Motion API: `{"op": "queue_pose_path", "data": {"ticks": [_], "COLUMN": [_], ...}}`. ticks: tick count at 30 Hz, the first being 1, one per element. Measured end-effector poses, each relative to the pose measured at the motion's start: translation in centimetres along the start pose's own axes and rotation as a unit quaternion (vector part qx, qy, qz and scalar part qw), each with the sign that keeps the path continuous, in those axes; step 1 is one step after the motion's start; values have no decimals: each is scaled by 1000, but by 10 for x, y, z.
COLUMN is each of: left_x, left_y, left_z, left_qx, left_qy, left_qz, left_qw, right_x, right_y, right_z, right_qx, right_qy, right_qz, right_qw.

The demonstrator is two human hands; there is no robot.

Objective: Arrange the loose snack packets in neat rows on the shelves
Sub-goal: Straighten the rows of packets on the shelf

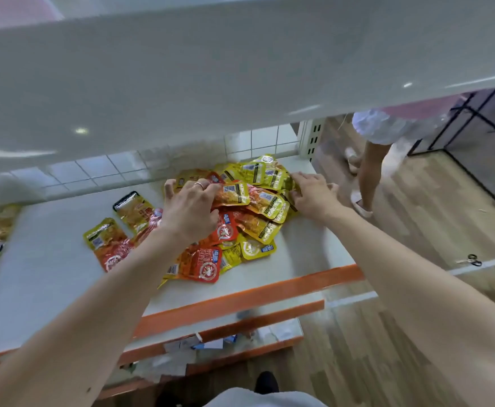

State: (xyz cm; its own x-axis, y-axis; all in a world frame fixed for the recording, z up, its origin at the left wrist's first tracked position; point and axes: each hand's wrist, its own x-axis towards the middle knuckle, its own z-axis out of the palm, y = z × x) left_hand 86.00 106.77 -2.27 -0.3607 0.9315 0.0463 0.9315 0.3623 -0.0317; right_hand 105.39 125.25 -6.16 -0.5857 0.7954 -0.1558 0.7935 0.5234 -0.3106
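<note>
Head view: our left grip and right grip touch seemingly light, slippery snack packets, hold unclear; we'd pinch the edges nearest each grip.

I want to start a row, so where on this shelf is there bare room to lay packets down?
Bare shelf lies front-left, between the loose packets and the orange edge, and in a strip right of the pile. At the pile itself it is crowded.
</note>
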Motion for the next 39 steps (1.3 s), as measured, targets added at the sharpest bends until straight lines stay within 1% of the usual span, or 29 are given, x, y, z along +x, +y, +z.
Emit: {"op": "queue_pose_path", "data": {"ticks": [2, 4, 7, 9, 12, 14, 16, 20, 22, 24, 25, 26, 27, 29, 31, 33, 35, 37, 38, 39], "left_x": [-6, -10, -14, -17, -25, -30, -35, -43, -46, -48, -50, -52, -55, -60, -65, -72, -79, -86, -90, -94], "left_y": [2, 4, 4, 5, 7, 9, 8, 5, 2, -1, -2, -3, -3, -2, 0, 4, 8, 9, 9, 8], "left_z": [2, 4, 4, 5, 5, 5, 4, -1, -3, -6, -9, -11, -14, -20, -23, -25, -26, -26, -25, -25], "left_qx": [12, 32, 56, 57, 44, 19, -13, -101, -167, -258, -315, -385, -462, -597, -686, -737, -773, -804, -813, -817], "left_qy": [4, -5, -14, -14, 15, 40, 77, 159, 176, 174, 159, 133, 102, 53, 28, 22, 19, 12, 10, 10], "left_qz": [-3, -5, -7, -7, -4, -12, -20, -31, -46, -67, -81, -104, -132, -185, -229, -264, -278, -275, -273, -271], "left_qw": [1000, 999, 998, 998, 999, 999, 997, 982, 969, 948, 932, 908, 871, 779, 690, 622, 571, 527, 514, 508], "right_x": [3, 5, 5, 6, 5, 5, 3, 0, -2, -9, -13, -18, -19, -25, -33, -41, -51, -61, -65, -68], "right_y": [0, -1, 4, 11, 14, 13, 8, 1, 0, -3, -7, -11, -12, -17, -24, -29, -35, -42, -45, -47], "right_z": [1, 1, 1, 1, -4, -6, -8, -6, -4, -5, -7, -10, -11, -14, -18, -17, -15, -14, -14, -13], "right_qx": [-8, 3, 121, 196, 302, 344, 340, 330, 329, 364, 394, 416, 436, 474, 513, 556, 592, 599, 598, 601], "right_qy": [20, 13, -13, -12, -24, -32, -21, 38, 73, 109, 126, 140, 154, 165, 158, 138, 114, 112, 111, 111], "right_qz": [14, 35, 87, 99, 113, 131, 141, 131, 108, 87, 72, 57, 41, 27, 19, 3, -24, -37, -40, -40], "right_qw": [1000, 999, 989, 976, 946, 929, 929, 934, 935, 921, 908, 897, 886, 864, 844, 820, 798, 792, 793, 790]}}
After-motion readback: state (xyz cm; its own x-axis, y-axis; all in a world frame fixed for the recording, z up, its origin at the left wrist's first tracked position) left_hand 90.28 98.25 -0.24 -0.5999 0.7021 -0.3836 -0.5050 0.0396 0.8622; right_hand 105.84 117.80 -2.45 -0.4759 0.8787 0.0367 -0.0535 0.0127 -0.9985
